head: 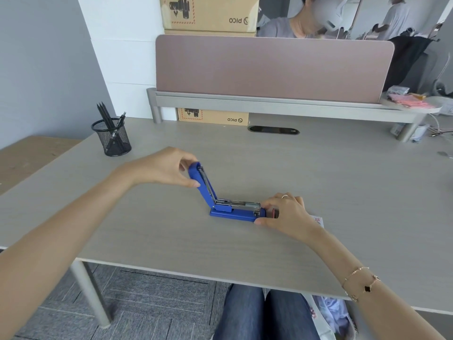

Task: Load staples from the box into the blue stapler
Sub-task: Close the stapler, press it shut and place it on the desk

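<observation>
The blue stapler [228, 212] lies on the grey desk [343, 192] with its lid swung up and back, so the metal staple channel shows. My left hand [166, 170] pinches the raised tip of the lid between thumb and fingers. At the stapler's front end my right hand [286, 214] grips the base, thumb on the near side. A small dark red object [275, 213] peeks out under my right fingers. Behind that hand the white staple box [318, 220] is mostly hidden.
A black mesh pen cup [112, 137] with pencils stands at the back left. A pink divider panel [269, 67] on a grey shelf closes the far side, with cardboard boxes behind and a person seated beyond. A cable slot [273, 130] sits mid-desk.
</observation>
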Demonstrator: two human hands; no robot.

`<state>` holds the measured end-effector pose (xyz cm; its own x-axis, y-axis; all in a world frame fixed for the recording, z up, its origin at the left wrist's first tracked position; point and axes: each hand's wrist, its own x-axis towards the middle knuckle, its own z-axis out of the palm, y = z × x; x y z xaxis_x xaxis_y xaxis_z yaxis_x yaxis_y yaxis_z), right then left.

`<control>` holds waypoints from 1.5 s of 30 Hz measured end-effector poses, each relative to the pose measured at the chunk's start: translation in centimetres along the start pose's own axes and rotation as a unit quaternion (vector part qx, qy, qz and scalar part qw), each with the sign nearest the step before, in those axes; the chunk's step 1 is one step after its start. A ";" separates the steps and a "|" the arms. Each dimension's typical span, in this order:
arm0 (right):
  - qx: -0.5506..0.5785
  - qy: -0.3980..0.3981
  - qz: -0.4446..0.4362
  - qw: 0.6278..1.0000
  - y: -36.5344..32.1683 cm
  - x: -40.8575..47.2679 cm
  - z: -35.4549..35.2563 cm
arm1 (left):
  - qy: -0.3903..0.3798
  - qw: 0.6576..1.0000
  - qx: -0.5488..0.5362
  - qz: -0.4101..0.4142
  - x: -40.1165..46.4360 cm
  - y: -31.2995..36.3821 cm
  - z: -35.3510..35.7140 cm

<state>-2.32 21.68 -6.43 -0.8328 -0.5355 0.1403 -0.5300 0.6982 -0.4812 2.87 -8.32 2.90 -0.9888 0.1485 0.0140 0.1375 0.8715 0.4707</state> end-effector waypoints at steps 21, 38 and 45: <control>0.089 0.002 0.025 0.996 -1.2 -0.4 -1.6 | -0.001 0.992 -0.126 0.024 2.8 5.3 9.3; -0.107 -0.003 -0.064 0.992 -2.2 0.6 -2.0 | -0.041 0.998 -0.051 0.017 3.2 4.3 8.7; -0.084 -0.009 -0.048 0.995 -1.9 0.8 -1.7 | -0.042 0.998 -0.045 0.011 3.5 4.4 8.7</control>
<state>-2.24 20.77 -3.95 -0.7747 -0.6112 0.1621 -0.6275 0.7118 -0.3156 0.55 0.07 -2.69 -0.9767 0.2094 -0.0478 0.1495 0.8226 0.5486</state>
